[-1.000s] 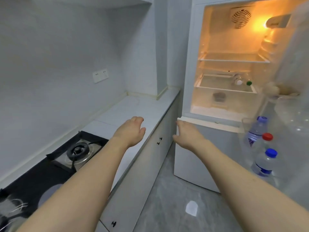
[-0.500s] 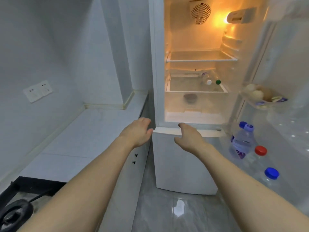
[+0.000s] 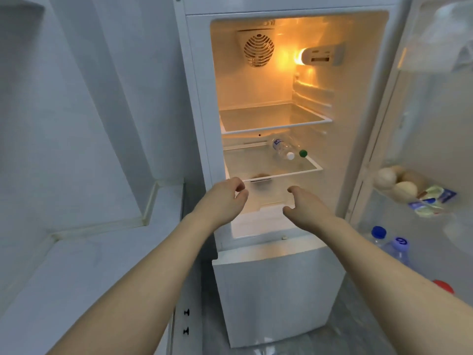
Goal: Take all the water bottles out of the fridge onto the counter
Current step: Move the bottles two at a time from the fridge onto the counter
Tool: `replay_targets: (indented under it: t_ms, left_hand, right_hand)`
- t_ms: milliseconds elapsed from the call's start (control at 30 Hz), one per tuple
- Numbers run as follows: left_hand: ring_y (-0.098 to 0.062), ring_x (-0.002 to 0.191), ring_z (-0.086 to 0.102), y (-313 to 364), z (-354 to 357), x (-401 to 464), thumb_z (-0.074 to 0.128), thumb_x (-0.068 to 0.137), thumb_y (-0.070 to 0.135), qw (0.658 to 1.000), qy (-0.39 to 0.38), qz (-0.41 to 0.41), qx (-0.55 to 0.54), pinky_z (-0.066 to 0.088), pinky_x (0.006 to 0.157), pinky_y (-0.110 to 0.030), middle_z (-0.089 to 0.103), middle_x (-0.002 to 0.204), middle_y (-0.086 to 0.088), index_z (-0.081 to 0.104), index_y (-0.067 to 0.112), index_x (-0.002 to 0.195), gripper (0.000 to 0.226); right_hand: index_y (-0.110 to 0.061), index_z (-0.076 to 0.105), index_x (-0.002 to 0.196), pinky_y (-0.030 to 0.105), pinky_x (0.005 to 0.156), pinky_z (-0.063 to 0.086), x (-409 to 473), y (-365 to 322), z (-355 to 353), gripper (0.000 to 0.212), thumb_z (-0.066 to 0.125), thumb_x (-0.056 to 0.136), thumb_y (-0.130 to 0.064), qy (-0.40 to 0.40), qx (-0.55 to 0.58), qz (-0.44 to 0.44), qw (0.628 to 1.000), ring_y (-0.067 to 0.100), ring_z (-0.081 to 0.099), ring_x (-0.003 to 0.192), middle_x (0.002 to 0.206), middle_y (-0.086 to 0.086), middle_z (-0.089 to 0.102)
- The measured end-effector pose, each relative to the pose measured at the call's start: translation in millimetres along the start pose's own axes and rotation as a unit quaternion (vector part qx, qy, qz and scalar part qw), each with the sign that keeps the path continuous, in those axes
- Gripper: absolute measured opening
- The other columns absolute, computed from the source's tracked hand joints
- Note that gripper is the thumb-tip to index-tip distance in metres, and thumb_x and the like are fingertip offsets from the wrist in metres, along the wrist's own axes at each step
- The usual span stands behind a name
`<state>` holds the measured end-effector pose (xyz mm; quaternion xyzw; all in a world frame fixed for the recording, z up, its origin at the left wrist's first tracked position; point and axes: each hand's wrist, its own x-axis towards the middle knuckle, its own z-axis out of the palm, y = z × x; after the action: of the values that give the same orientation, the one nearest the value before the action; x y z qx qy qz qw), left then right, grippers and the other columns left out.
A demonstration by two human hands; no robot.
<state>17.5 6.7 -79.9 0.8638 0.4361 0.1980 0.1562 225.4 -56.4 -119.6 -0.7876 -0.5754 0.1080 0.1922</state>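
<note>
The fridge (image 3: 199,103) stands open and lit. Two clear water bottles lie on its second glass shelf (image 3: 294,173): one with a white cap (image 3: 281,147) and behind it one with a green cap (image 3: 302,152). In the open door's lower rack stand a bottle with a blue cap (image 3: 378,234), one with a pale blue cap (image 3: 400,248) and one with a red cap (image 3: 444,286), partly hidden by my right arm. My left hand (image 3: 225,199) and my right hand (image 3: 305,206) reach toward the fridge's lower opening, fingers loosely curled, holding nothing. The white counter (image 3: 84,265) lies to the left.
A door rack (image 3: 399,198) on the right holds round pale food items and small packets. The lower freezer door (image 3: 276,290) is closed. White cabinet fronts with black knobs (image 3: 186,321) sit under the counter. A grey tiled floor lies below.
The view has turned right and drawn closer to the fridge. Both hands have risen from the freezer door's top edge into the lower part of the open compartment.
</note>
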Motion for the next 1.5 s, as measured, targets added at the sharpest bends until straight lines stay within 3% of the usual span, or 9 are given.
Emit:
replay_targets:
  t_ms: [167,467,567,733,867,1100,1233,1400,1500]
  left_hand:
    - [-0.013,0.090,0.055,12,22,65,0.043,0.099,0.029,0.997,-0.026,0.037,-0.060,0.041,0.070,-0.025,0.058,0.103,0.008,0.059,0.024,0.120,0.026]
    - [-0.024,0.086,0.058,4,60,181,0.051,0.093,0.031,0.997,-0.041,-0.019,-0.060,0.042,0.066,-0.030,0.065,0.092,-0.005,0.062,0.014,0.087,0.020]
    - [-0.024,0.083,0.057,10,55,233,0.048,0.091,0.026,0.999,-0.036,-0.023,-0.034,0.043,0.068,-0.033,0.065,0.089,-0.007,0.061,0.013,0.087,0.020]
    - [-0.023,0.077,0.056,21,74,291,0.046,0.091,0.026,0.998,-0.040,-0.021,-0.031,0.037,0.057,-0.031,0.062,0.080,-0.005,0.056,0.015,0.076,0.020]
    - [-0.027,0.077,0.060,24,118,334,0.048,0.091,0.029,0.996,-0.065,-0.034,-0.047,0.043,0.062,-0.034,0.065,0.080,-0.010,0.061,0.009,0.082,0.026]
    - [-0.024,0.066,0.048,7,184,380,0.047,0.095,0.045,0.990,-0.098,-0.074,-0.073,0.033,0.055,-0.031,0.050,0.066,0.000,0.047,0.017,0.069,0.038]
    - [-0.021,0.072,0.052,2,206,396,0.045,0.094,0.055,0.985,-0.098,-0.098,-0.105,0.034,0.059,-0.032,0.056,0.076,0.001,0.055,0.017,0.083,0.041]
    - [-0.029,0.092,0.060,1,233,414,0.042,0.093,0.057,0.981,-0.073,-0.140,-0.110,0.040,0.070,-0.033,0.065,0.102,-0.011,0.064,0.009,0.106,0.054]
    - [-0.030,0.094,0.060,-1,245,423,0.040,0.090,0.060,0.976,-0.081,-0.167,-0.118,0.043,0.073,-0.033,0.061,0.113,-0.014,0.064,0.006,0.115,0.064]
  right_hand:
    - [-0.011,0.034,0.146,0.038,0.104,0.040,41,22,-1,0.060,0.053,0.091,-0.029,0.024,0.007,0.044,0.999,0.028,0.045,0.130,0.146,0.009,0.044]
    - [-0.012,0.040,0.140,0.037,0.096,0.045,130,63,-10,0.051,0.049,0.091,-0.025,0.053,0.041,0.098,0.993,0.031,0.051,0.121,0.138,0.010,0.051]
    - [-0.013,0.042,0.138,0.041,0.100,0.045,174,76,-14,0.049,0.048,0.090,-0.023,0.068,0.087,0.115,0.987,0.032,0.051,0.121,0.137,0.010,0.051]
    - [-0.010,0.045,0.137,0.039,0.104,0.039,239,95,-9,0.049,0.045,0.088,-0.006,0.140,0.138,0.115,0.974,0.029,0.046,0.125,0.142,0.010,0.041]
    - [-0.006,0.050,0.128,0.034,0.098,0.040,292,117,10,0.042,0.045,0.087,0.002,0.166,0.164,0.113,0.966,0.029,0.050,0.116,0.133,0.013,0.046]
    - [-0.007,0.044,0.128,0.041,0.089,0.043,359,144,43,0.039,0.047,0.090,-0.003,0.140,0.120,0.135,0.974,0.034,0.051,0.109,0.130,0.015,0.045]
    - [-0.009,0.047,0.118,0.039,0.081,0.045,380,160,47,0.029,0.049,0.089,-0.010,0.115,0.058,0.121,0.984,0.032,0.055,0.099,0.120,0.014,0.052]
    - [-0.010,0.045,0.126,0.040,0.085,0.045,394,170,51,0.040,0.054,0.089,-0.023,0.117,0.045,0.130,0.984,0.034,0.055,0.104,0.112,0.014,0.060]
    - [-0.011,0.041,0.133,0.040,0.088,0.044,402,170,57,0.050,0.056,0.089,-0.029,0.138,0.048,0.126,0.981,0.033,0.054,0.107,0.113,0.013,0.060]
